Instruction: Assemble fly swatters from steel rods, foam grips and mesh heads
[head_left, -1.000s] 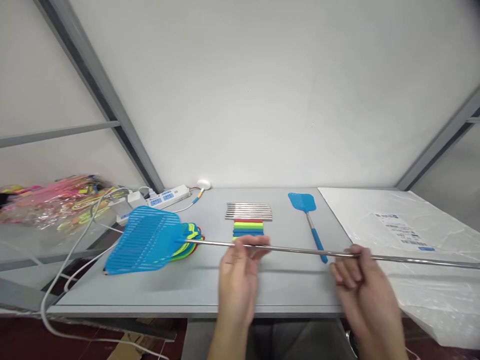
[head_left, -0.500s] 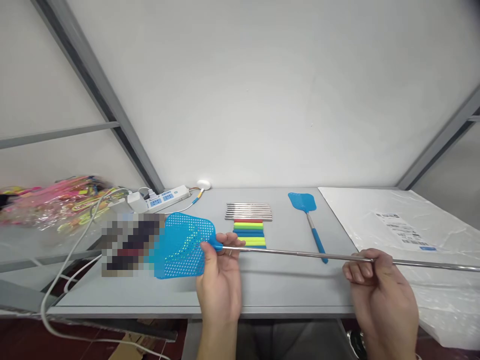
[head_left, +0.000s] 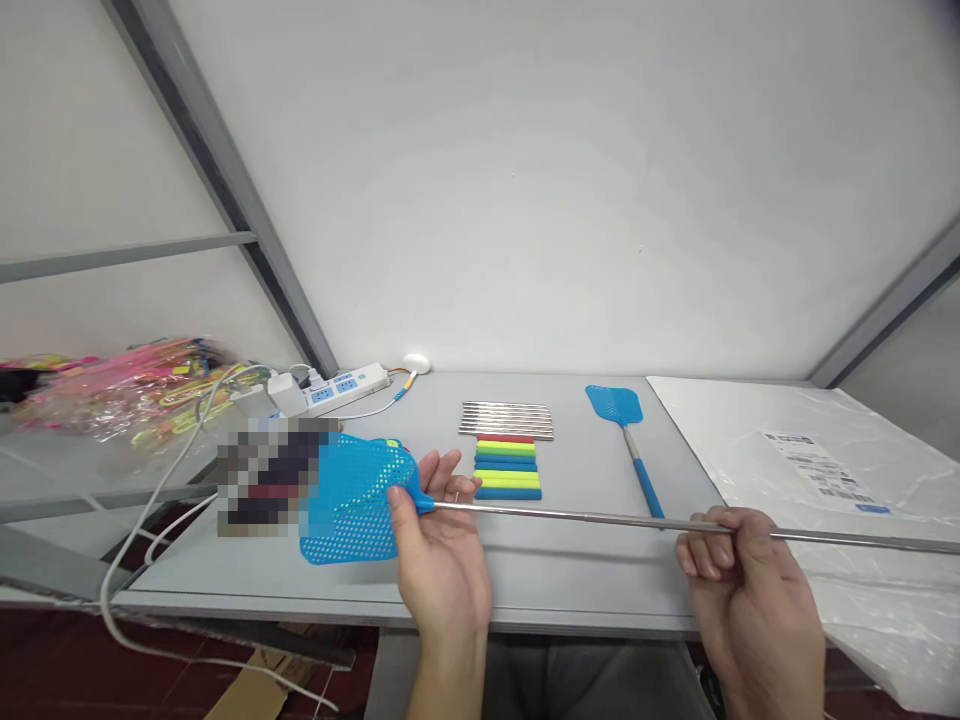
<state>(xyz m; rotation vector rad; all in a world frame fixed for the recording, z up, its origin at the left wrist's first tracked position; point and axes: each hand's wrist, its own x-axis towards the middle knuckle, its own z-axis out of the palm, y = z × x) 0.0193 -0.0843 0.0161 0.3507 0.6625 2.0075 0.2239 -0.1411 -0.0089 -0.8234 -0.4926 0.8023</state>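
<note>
Spanning most of the near half is a grey table (head_left: 592,590), with a big white wrapped package (head_left: 892,460) covering its right end, label and all. Next biggest is the long blue swatter (head_left: 570,516), held pretty much level over the near part, mesh head (head_left: 349,545) to the left and metal rod running off past the right edge. The head's left end goes into a pixelated patch, so can't tell much there, but something yellow-green shows through the holes. Left hand (head_left: 446,570) is only half closed: thumb pressed on the head by its neck, fingers loosely curled behind. Right hand (head_left: 757,580) has its fingers wrapped snugly round the rod. Far right of the middle lies a short blue swatter (head_left: 616,405). White power strip (head_left: 349,388) at far left. Smallest: a row of metal tubes (head_left: 506,420) in the far middle, with red, yellow, green and blue grips (head_left: 508,478) lined up on the near side.
</note>
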